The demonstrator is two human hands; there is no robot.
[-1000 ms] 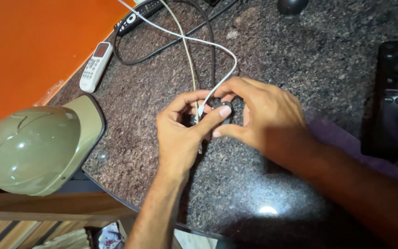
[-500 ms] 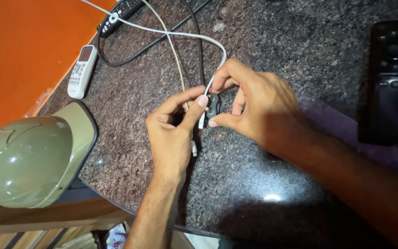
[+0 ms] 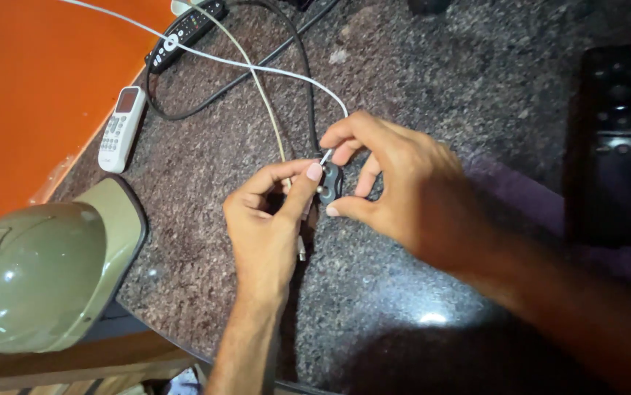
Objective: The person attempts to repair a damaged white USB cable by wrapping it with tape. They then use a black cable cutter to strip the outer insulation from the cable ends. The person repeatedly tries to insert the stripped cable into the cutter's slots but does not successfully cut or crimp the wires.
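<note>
I see my left hand (image 3: 268, 227) and my right hand (image 3: 403, 194) close together over the dark speckled counter (image 3: 418, 88). Between them is a small black plug piece (image 3: 329, 183), in the middle of the counter. The fingers of my right hand are closed around it, with the thumb under it and the first finger on top. That first finger and the next one also pinch the end of the thin white cable (image 3: 286, 73) right where it meets the piece. The fingers of my left hand are curled in too, and the thumb tip presses on the near left side of the black piece. I cannot tell if the left hand also holds the cream cable (image 3: 260, 88) that runs down behind it.

I think a few things could go wrong here. The piece is small, so it could slip out and fall on the counter if one hand lets go. The white cable end could bend if I push it in crooked. The black cable (image 3: 308, 80) lies close by, so the lines could get tangled.

Far left lie a white remote (image 3: 120, 130) and a black remote (image 3: 186, 31). A green helmet (image 3: 37, 274) sits near left. A long dark remote (image 3: 615, 146) rests on the right.
</note>
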